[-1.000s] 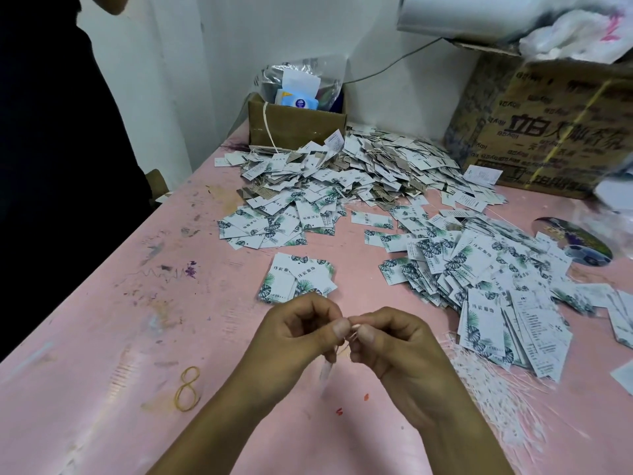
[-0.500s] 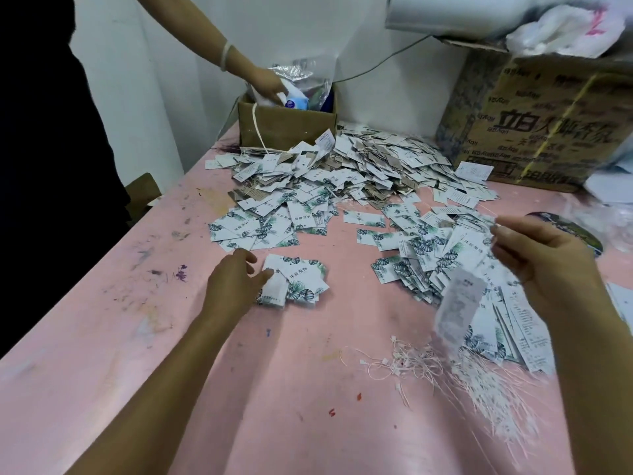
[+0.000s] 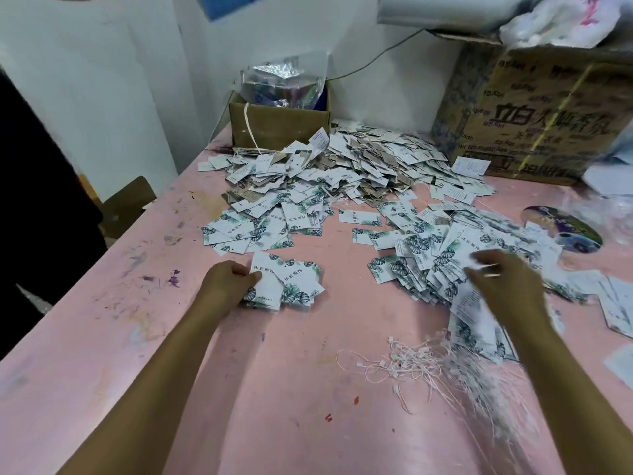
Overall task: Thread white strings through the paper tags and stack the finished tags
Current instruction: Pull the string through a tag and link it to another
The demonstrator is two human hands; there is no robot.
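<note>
1. The left hand (image 3: 228,282) reaches forward over the pink painted table (image 3: 102,337). Its fingers are curled round the left edge of a small stack of white, leaf-printed paper tags (image 3: 291,282), with the thumb on the top tag.
2. That stack lies on the table near the middle, just in front of a spread of similar tags and apart from the other piles.
3. The right hand (image 3: 505,281) is over the near part of a loose heap of leaf-printed tags (image 3: 431,255) on the right side of the table. It is blurred, so I cannot tell whether its fingers are holding anything.
4. A tangled bundle of thin white strings with small clasps (image 3: 421,363) lies on the table near the front. It is just beside the near edge of the right-hand heap and under the right forearm.
5. A large mound of white and brown tags (image 3: 359,162) covers the far part of the table.
6. Behind that mound, against the wall, stands a small brown cardboard box (image 3: 274,126) with a crumpled clear plastic bag (image 3: 281,82) in it.
7. A big printed cardboard carton (image 3: 548,121) stands at the far right corner.
8. A round colourful disc (image 3: 565,229) lies flat beyond the right-hand heap.
9. A person in dark clothing (image 3: 37,200) stands at the left edge of the table.
</note>
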